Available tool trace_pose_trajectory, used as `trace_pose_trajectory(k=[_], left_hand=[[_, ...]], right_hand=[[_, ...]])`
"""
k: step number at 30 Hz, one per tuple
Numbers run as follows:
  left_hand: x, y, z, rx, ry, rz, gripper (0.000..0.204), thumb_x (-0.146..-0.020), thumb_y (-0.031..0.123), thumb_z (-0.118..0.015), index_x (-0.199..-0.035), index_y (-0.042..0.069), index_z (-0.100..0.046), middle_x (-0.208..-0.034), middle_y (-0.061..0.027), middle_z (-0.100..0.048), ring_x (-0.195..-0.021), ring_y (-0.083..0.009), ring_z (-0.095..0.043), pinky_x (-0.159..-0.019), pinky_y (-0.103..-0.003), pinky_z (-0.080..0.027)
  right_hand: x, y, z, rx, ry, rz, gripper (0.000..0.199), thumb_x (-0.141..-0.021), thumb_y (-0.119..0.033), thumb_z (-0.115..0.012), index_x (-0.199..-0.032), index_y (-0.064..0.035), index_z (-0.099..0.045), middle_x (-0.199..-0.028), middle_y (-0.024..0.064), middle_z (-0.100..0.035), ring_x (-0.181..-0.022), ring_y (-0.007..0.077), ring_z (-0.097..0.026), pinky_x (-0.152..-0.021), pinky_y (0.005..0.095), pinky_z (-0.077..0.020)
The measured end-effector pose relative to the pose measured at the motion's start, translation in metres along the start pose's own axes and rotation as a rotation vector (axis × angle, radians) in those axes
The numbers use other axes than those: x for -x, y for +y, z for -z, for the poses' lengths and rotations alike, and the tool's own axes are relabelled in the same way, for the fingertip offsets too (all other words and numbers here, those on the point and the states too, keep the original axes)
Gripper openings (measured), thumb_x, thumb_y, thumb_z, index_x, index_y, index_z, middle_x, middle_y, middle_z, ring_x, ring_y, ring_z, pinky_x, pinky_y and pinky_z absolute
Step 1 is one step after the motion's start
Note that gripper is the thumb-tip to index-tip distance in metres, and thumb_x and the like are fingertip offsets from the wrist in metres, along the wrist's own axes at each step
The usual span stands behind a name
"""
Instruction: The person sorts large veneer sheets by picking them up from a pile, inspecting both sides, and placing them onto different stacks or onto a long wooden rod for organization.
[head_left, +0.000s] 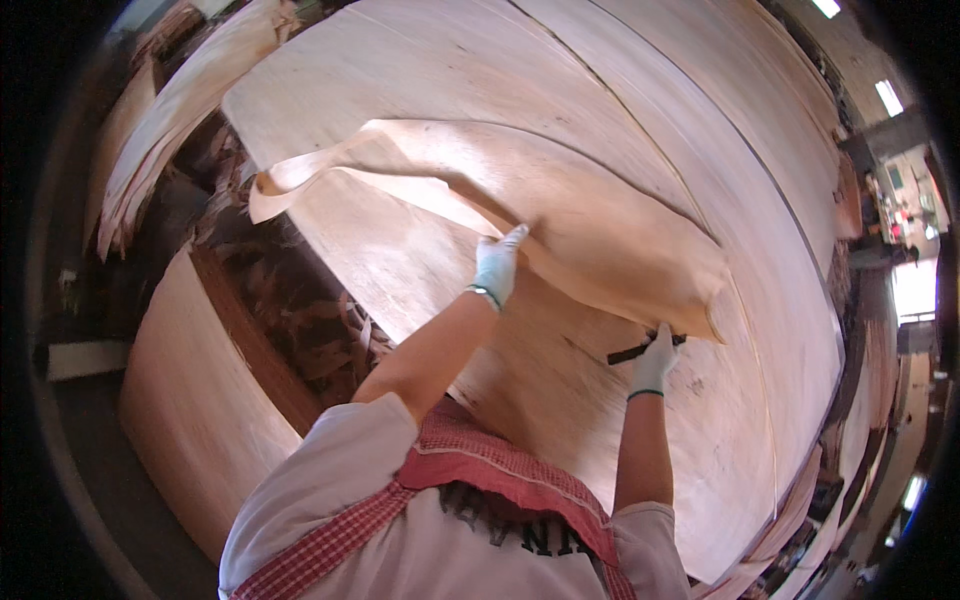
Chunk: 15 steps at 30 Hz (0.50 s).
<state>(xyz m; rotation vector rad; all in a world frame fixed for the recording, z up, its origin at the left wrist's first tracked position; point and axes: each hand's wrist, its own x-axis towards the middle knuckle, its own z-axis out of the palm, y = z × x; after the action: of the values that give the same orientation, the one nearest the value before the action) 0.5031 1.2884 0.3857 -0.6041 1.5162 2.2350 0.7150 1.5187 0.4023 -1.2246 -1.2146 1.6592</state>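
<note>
A thin, pale wood veneer sheet (600, 225) curls up in front of me, its left end rolled and lifted. My left hand (497, 265), in a white glove with a green cuff, pinches the near edge of this sheet about midway along. Lower right, my gloved right hand (655, 362) is closed round a dark, narrow bar-shaped tool (628, 354), whose exact kind I cannot make out. Its fingertips are close to the sheet's right end; whether they touch it is hidden. Underneath lies a broad veneer surface (400, 235) with long seams.
Left of the surface is a gap filled with torn veneer scraps (320, 335). Beside it stands a stack of veneer (200, 390) with a curved face. More loose sheets (190, 115) hang at the far left. Other piled sheets (865, 370) line the right side.
</note>
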Motion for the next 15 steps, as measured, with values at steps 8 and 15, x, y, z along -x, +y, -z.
trace_pose_trajectory(k=[8,15], left_hand=[[0.033,0.007,0.028,0.042,-0.155,0.121,0.019,-0.087,0.012,-0.064,-0.104,0.006,-0.057,-0.096,-0.0049,-0.063,-0.087,-0.0151,-0.061,-0.075,-0.030,-0.053],[0.062,0.007,0.009,-0.183,-0.206,0.238,0.027,-0.088,0.018,-0.063,-0.111,0.005,-0.055,-0.097,-0.0062,-0.062,-0.079,-0.0159,-0.062,-0.068,-0.028,-0.053]], right_hand=[[0.030,-0.011,0.005,-0.008,0.196,-0.052,0.013,-0.086,-0.012,-0.062,-0.097,-0.0084,-0.055,-0.076,0.0006,-0.053,-0.059,0.0101,-0.048,-0.046,0.0258,-0.0397],[0.017,0.014,0.079,-0.173,0.218,-0.235,0.025,-0.086,-0.016,-0.067,-0.104,-0.0084,-0.052,-0.070,0.0008,-0.050,-0.052,0.0106,-0.045,-0.042,0.0254,-0.0359]])
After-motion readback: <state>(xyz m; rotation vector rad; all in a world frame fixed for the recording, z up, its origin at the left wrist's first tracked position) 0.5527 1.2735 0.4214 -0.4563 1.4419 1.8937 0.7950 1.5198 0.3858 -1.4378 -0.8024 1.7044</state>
